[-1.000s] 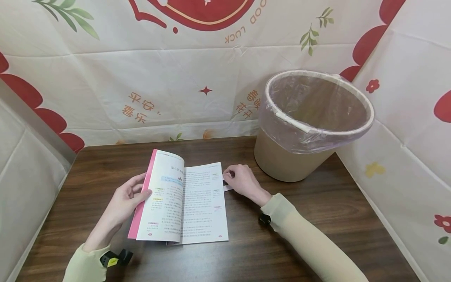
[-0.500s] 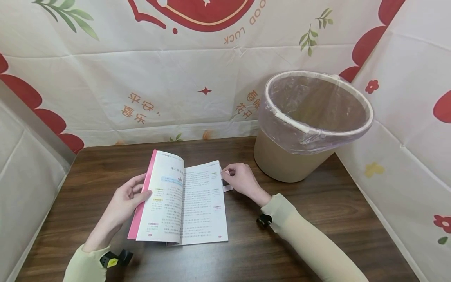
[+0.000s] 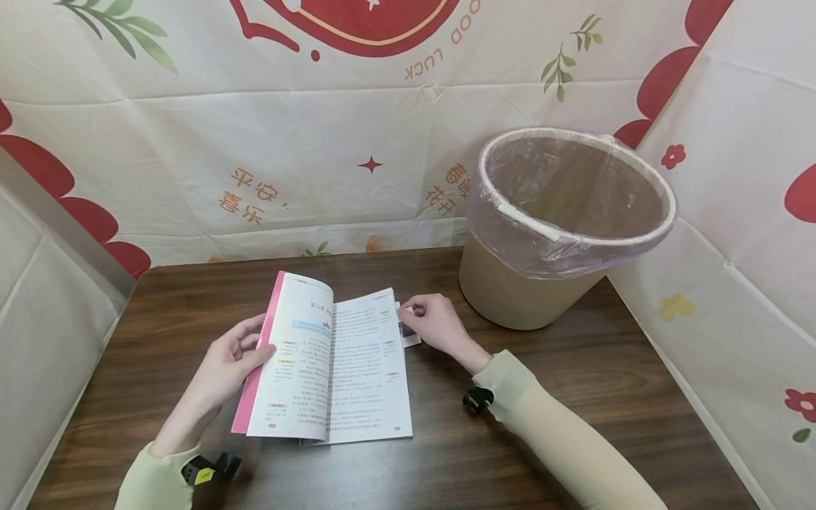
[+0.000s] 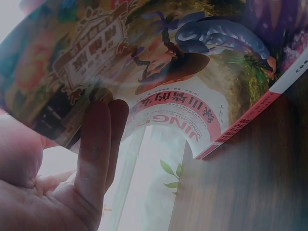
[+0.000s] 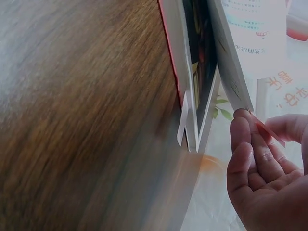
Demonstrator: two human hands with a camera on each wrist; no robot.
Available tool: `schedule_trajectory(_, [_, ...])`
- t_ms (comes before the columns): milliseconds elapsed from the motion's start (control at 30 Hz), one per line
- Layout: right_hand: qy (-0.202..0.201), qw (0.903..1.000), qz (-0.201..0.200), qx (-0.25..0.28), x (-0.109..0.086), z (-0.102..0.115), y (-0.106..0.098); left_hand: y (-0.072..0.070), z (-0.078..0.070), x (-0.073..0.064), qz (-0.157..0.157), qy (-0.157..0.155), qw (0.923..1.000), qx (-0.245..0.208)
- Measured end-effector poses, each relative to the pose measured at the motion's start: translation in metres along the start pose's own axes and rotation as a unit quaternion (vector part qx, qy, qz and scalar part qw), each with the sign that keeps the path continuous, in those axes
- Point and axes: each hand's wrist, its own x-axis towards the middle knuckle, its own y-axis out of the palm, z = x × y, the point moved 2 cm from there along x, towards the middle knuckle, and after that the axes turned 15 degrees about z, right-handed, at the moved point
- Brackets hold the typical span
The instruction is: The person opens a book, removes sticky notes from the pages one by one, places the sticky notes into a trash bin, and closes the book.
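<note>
An open paperback book (image 3: 366, 375) with a pink cover edge stands partly raised on the table. My left hand (image 3: 232, 354) grips its left side, thumb on the page edge and fingers behind the cover. In the left wrist view, the illustrated cover (image 4: 192, 53) bends over the fingers (image 4: 94, 149). At the book's right edge, my right hand (image 3: 436, 326) has curled fingers and pinches a thin pinkish slip (image 5: 268, 131) beside the lifted pages (image 5: 231, 57). Lower down, a pale strip (image 5: 183, 122) sticks out of the book, also seen as a white tab (image 3: 413, 341) in the head view.
A beige trash bin (image 3: 510, 290) lined with a clear plastic bag stands at the back right of the dark wooden table (image 3: 574, 411). White printed cloth (image 3: 306, 134) hangs behind and at both sides. Black cameras sit on both wrists.
My right hand has shifted slightly left and up. The right-hand pages' outer edge has moved a little left, showing more of the white tab. The left hand has stayed in place.
</note>
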Motion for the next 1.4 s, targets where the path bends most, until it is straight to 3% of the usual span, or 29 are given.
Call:
schedule_trajectory(667, [-0.016,0.9998,-0.007,0.013,-0.002,0.012,-0.002,0.018,-0.007,0.010,0.011,0.012,0.9996,-0.022])
schedule_trajectory(1400, [-0.042,0.9986,-0.003,0.032,-0.004,0.034,-0.002,0.018,-0.009,0.008,0.010,0.015,0.9997,-0.019])
